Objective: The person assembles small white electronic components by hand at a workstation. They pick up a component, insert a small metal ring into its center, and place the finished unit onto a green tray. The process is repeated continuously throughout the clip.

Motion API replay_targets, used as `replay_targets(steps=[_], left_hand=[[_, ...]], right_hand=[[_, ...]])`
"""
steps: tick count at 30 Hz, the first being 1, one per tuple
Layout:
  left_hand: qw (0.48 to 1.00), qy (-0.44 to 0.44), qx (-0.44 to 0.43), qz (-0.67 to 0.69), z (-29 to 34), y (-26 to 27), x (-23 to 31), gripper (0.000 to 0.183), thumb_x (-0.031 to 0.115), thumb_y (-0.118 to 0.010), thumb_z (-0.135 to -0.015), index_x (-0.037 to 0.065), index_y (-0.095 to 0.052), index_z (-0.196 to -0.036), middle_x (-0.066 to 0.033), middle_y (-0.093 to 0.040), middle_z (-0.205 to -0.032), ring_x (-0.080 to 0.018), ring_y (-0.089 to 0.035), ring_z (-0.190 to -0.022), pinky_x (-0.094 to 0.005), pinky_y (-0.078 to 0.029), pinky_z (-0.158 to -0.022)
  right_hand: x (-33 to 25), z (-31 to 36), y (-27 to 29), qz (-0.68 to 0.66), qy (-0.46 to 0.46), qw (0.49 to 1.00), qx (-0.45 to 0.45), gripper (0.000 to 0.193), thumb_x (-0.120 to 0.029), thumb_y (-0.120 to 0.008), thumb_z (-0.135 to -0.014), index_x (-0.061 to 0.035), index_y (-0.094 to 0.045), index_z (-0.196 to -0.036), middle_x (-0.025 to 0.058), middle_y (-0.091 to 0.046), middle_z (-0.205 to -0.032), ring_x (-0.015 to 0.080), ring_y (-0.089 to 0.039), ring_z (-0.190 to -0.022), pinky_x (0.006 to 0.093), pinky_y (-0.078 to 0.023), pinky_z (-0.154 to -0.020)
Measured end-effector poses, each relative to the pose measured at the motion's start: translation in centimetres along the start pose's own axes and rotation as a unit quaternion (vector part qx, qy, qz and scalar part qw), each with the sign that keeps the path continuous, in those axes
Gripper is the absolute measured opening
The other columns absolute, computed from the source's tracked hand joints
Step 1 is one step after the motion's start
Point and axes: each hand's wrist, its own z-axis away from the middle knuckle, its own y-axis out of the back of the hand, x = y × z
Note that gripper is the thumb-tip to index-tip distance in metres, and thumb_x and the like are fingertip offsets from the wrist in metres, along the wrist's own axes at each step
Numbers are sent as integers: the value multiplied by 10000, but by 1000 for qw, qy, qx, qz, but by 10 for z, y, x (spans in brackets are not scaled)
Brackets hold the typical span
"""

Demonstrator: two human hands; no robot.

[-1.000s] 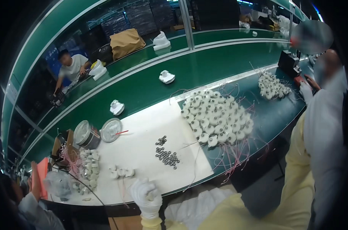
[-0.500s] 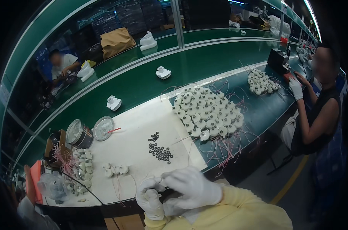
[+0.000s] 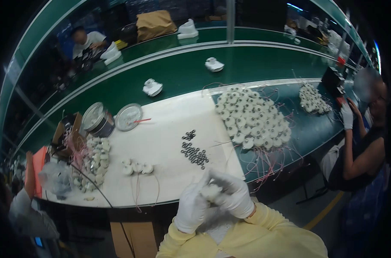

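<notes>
Both hands wear white gloves and meet just in front of the table's near edge. My left hand [image 3: 193,207] is closed on a small round white motor [image 3: 211,192] with a pale housing. Fingers of my right hand [image 3: 235,196] close on the same motor from the other side, their tips bent over its top. The gloves cover much of it. Beyond the hands, small black rubber rings [image 3: 194,155] lie loose on the white sheet. Left of them sit a few white motors [image 3: 137,167] with pink wires hanging over the edge.
A large cluster of white motors [image 3: 251,117] with trailing wires covers the right side. At left stand a bucket [image 3: 98,120], its round lid [image 3: 129,117] and a heap of wired parts [image 3: 94,161]. Two white parts [image 3: 152,87] rest on the green conveyor. A co-worker [image 3: 363,146] sits at right.
My right hand has come down from above the left, and both now grip the motor together. The view has shifted, so the table appears higher and the conveyor parts lie further right.
</notes>
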Motion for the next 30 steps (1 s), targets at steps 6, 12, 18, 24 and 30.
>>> replay_targets(steps=[6,12,18,24,30], left_hand=[[963,-76,-30,-257,-31,0,10,479,227,-644,-915,-28,-604,-1317,-57,-577,-598,-242,-520,-461,-383,-418,-534],[961,-50,-51,-268,-41,-1,26,346,224,-703,-881,16,-695,-1158,-56,-533,-567,-253,-529,-519,-393,-401,-538],[958,-80,-5,-274,-38,38,17,327,134,-746,-807,51,-706,-1120,-92,-602,-696,-294,-580,-629,-390,-450,-602],[771,47,170,-612,-42,100,-26,251,183,-724,-805,130,-722,-1050,-126,-679,-1143,-370,-606,-1072,-478,-465,-836],[742,62,121,-656,-42,101,-31,135,238,-722,-828,170,-758,-940,-134,-664,-1266,-439,-537,-1237,-516,-442,-935]], right_hand=[[21,-10,3,109,95,983,115,601,-373,-500,-1068,38,-398,-1494,104,-602,-1298,142,-587,-1114,274,-484,-966],[10,-11,22,-81,45,989,119,633,-436,-471,-1062,44,-411,-1471,47,-595,-1168,115,-587,-946,254,-487,-806],[-18,-19,55,-239,127,957,102,583,-420,-493,-1044,0,-441,-1444,17,-524,-715,115,-446,-578,281,-367,-551],[-37,-13,87,-341,179,919,82,480,-323,-464,-1034,-18,-483,-1404,10,-434,-691,112,-370,-560,293,-329,-570],[-32,-13,99,-220,148,958,104,508,-426,-456,-1060,-16,-544,-1346,29,-566,-758,102,-456,-578,282,-370,-541]])
